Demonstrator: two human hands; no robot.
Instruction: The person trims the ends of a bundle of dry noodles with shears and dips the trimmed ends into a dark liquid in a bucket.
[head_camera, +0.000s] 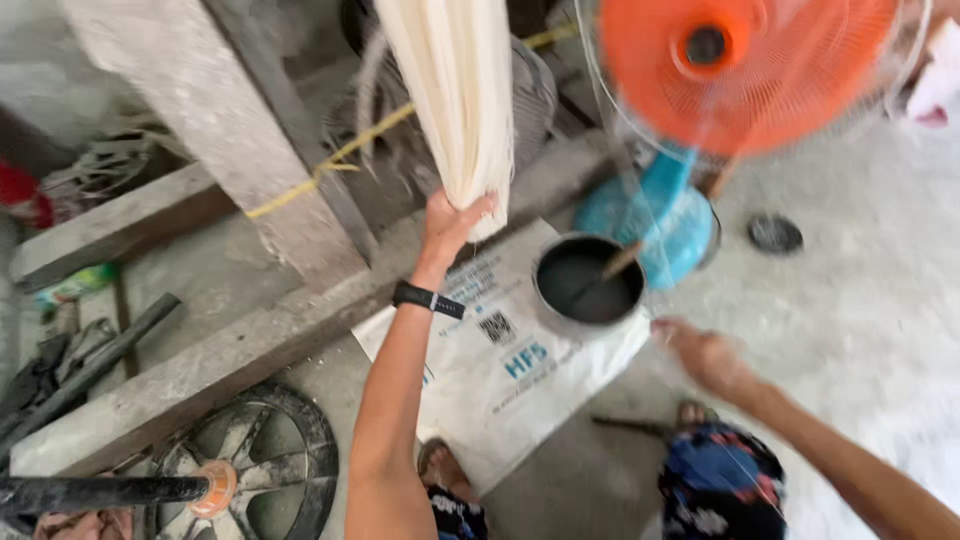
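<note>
Near the knees, left hand (452, 222) clamps the hanging pale strand bundle (455, 100); right hand (700, 352), fingers apart, must next reach the dark pot (588, 280).

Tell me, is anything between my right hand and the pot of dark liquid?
Nothing visible. The right hand hovers just right of the pot, bare sack between them. The left hand grips the pale fibre bundle.
</note>
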